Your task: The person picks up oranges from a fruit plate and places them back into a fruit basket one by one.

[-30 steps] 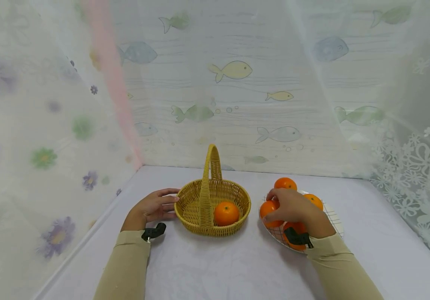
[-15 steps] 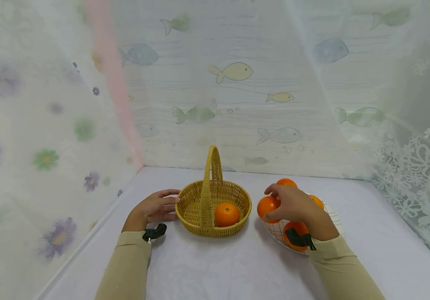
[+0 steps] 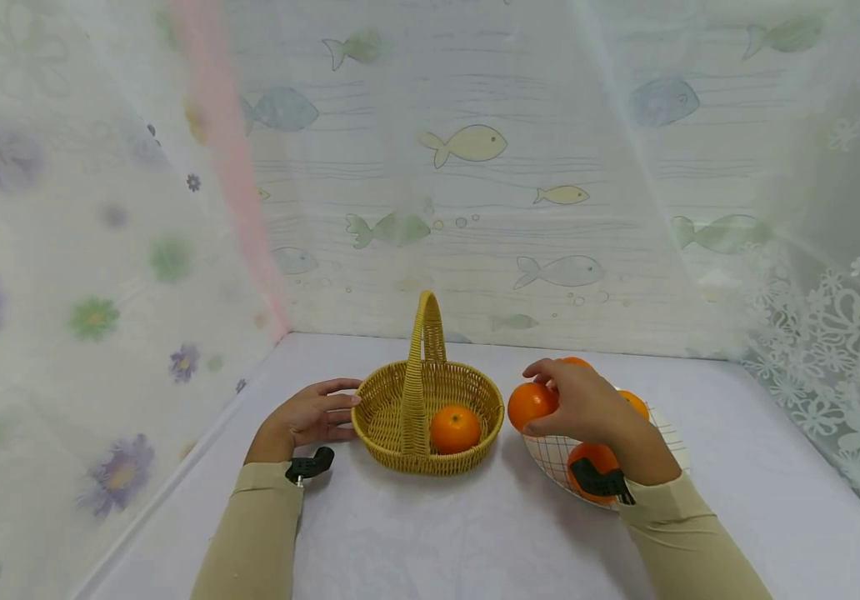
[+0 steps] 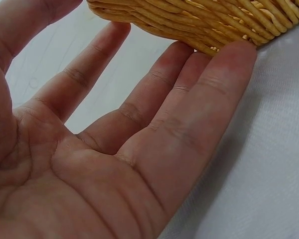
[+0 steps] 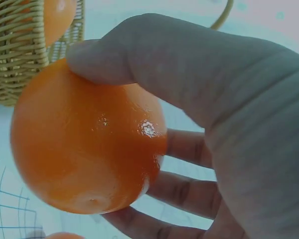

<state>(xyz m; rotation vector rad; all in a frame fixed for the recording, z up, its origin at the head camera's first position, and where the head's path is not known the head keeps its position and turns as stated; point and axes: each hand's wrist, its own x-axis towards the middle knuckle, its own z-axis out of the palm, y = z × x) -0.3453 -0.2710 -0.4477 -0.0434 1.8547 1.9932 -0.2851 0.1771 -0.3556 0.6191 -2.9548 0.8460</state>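
Note:
A yellow wicker basket [image 3: 381, 454] with a tall arched handle stands mid-table, one orange [image 3: 455, 429] lying inside it. At its left side my left hand [image 3: 316, 417] touches the rim with fairly straight fingers; up close in the left wrist view, the fingertips [image 4: 231, 57] rest against the woven wall. My right hand [image 3: 587, 404] holds a second orange [image 3: 532, 406] between thumb and fingers, just right of the basket and over the left edge of a white plate [image 3: 550, 454] with a dark grid pattern. The right wrist view shows that held orange [image 5: 84, 144] large, thumb on top.
On the plate sit more oranges: one in front [image 3: 587, 458] partly behind the wrist strap, one at the right [image 3: 634, 403], and one at the back mostly hidden by my right hand. A white cloth covers the table [image 3: 415, 533]; patterned curtains [image 3: 475, 208] hang behind and beside.
My right hand has lifted an orange off the plate and moved it up and left toward the basket. The left hand has stayed at the basket's rim.

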